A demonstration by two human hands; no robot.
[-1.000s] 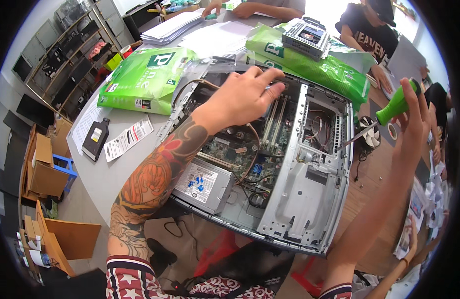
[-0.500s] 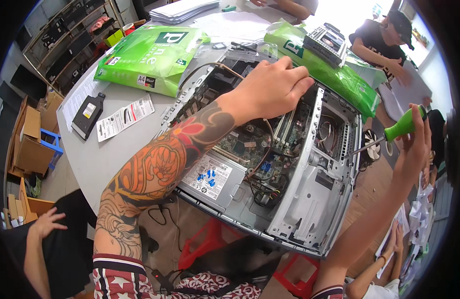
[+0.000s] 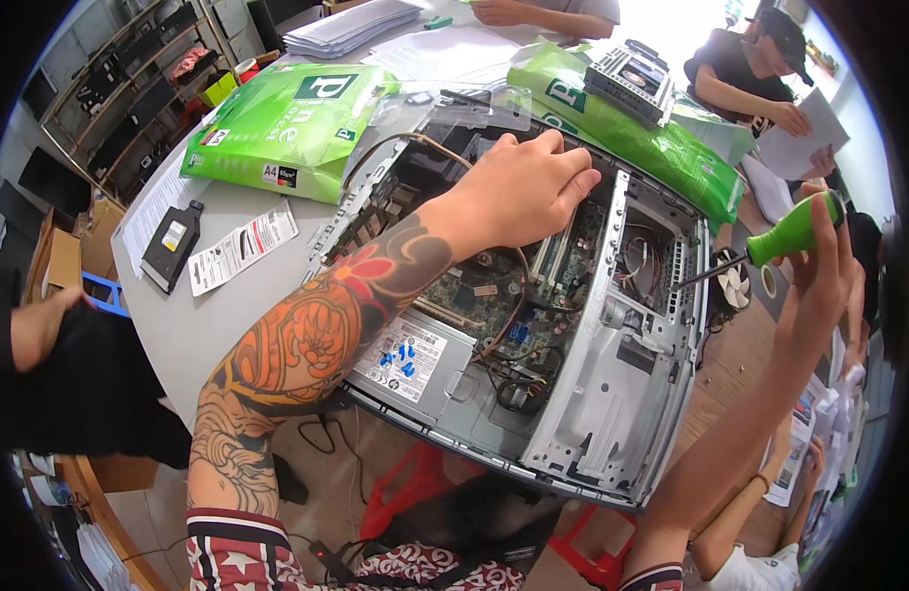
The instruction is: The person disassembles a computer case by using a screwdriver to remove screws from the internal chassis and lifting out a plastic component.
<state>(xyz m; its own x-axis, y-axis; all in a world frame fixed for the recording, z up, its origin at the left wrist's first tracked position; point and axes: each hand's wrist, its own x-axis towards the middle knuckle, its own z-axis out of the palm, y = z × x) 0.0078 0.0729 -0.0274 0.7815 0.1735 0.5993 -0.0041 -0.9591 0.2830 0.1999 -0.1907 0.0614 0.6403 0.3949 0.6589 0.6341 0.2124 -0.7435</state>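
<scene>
The left hand is down inside the open computer case, fingers curled and pressing at the far side of the motherboard, right by the memory slots. Whether it pinches anything there I cannot tell; the fingertips are hidden behind the knuckles. The tattooed forearm runs across the case over the grey power supply, which sits at the near left corner with its blue-marked label facing up.

Off to the right, the right hand is raised clear of the case, clenched around a green-handled screwdriver. Its shaft points down and left toward the case's right wall, tip just beside the metal edge. A small fan lies near the tip, outside the case.

The case lies flat on the grey table, its near edge hanging over the table's rim. Beyond it lie two green paper packs, one at the upper left and one at the upper right with a drive resting on top. A black optical drive and a leaflet lie to the left on the table. Other people sit at the far end and at the left edge.
</scene>
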